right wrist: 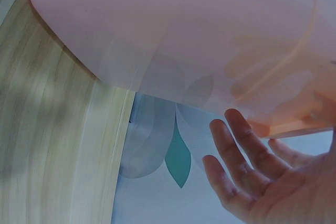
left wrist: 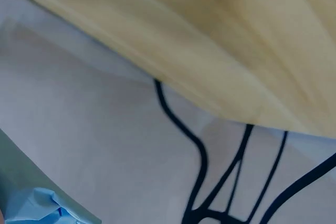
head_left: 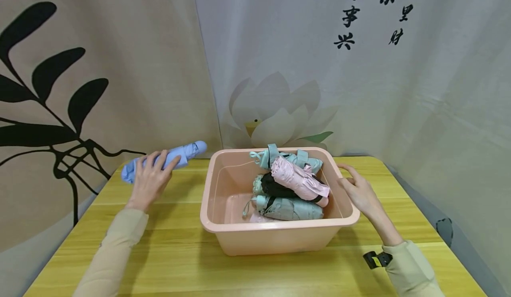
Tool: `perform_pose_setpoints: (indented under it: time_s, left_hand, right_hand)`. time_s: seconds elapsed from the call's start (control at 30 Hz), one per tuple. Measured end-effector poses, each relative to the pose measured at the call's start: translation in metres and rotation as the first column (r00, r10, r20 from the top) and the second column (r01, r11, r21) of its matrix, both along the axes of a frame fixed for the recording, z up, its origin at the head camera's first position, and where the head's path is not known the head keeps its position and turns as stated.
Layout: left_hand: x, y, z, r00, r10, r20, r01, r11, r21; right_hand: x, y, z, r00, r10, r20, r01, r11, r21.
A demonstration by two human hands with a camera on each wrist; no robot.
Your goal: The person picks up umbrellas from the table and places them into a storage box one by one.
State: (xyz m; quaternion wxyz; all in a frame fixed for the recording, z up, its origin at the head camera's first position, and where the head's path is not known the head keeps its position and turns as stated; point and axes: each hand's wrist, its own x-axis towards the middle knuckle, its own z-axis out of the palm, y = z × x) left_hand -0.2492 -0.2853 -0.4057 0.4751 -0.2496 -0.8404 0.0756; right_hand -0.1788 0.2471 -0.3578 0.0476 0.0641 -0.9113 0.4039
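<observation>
In the head view my left hand [head_left: 151,177] grips a light blue folded umbrella [head_left: 187,151], held above the table's left side. A bit of its blue cloth [left wrist: 37,207] shows in the left wrist view. My right hand [head_left: 359,192] is at the right rim of a pale pink plastic bin [head_left: 275,227]. The right wrist view shows that hand's fingers [right wrist: 244,150] loosely extended beside the bin's outer wall. Inside the bin lie folded umbrellas: a pink one [head_left: 295,179] on top, a teal one [head_left: 307,159] behind, a black one [head_left: 275,187] beneath, and a grey-teal one [head_left: 291,208] in front.
The bin stands on a yellow wood-grain table [head_left: 175,252]. Printed cloth curtains [head_left: 159,66] hang behind and beside it, with dark leaves, a lotus and characters. A black strap device [head_left: 377,259] sits at my right cuff.
</observation>
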Motion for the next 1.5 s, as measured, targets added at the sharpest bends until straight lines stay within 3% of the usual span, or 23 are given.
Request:
perform_pose_setpoints:
  time_s: [0.3, 0.77, 1.17, 1.5]
  left_hand:
    - [0.0, 0.02, 0.026, 0.985, -0.099, -0.138, 0.1, 0.995, -0.004]
    - [0.007, 0.062, 0.063, 0.939, -0.217, -0.268, 0.231, 0.973, 0.022]
    - [0.018, 0.096, 0.093, 0.915, -0.292, -0.279, 0.29, 0.956, -0.047]
    - [0.027, 0.131, 0.113, 0.878, -0.38, -0.289, 0.349, 0.924, -0.155]
  right_hand:
    - [0.0, 0.0, 0.0, 1.0, -0.003, -0.003, 0.003, 1.0, 0.003]
    - [0.0, 0.0, 0.0, 1.0, 0.006, 0.004, -0.006, 1.0, -0.011]
    - [0.0, 0.001, 0.0, 1.0, 0.007, -0.011, -0.007, 1.0, 0.005]
    - [0.001, 0.0, 0.0, 1.0, 0.011, -0.008, -0.011, 1.0, -0.003]
